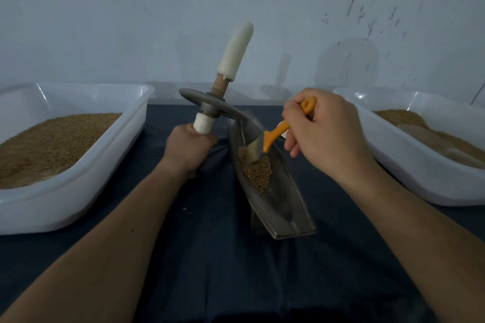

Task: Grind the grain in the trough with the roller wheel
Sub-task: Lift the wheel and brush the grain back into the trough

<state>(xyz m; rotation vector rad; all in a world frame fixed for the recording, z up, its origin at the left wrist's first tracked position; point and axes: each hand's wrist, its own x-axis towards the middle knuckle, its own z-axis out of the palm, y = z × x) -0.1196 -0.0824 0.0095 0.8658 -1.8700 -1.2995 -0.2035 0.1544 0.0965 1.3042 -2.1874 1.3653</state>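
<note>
A narrow boat-shaped metal trough lies at the table's middle, running from far left to near right. A small heap of brown grain sits in its upper half. My left hand grips the lower white-wrapped handle of the roller wheel, held tilted above the trough's far end, its metal disc clear of the grain and its upper handle pointing up at the wall. My right hand holds an orange-handled brush, its pale bristles touching the top of the grain heap.
A white plastic tub of brown grain stands at the left. Another white tub at the right holds grain and paler ground material. A dark blue cloth covers the table. A pale wall rises close behind.
</note>
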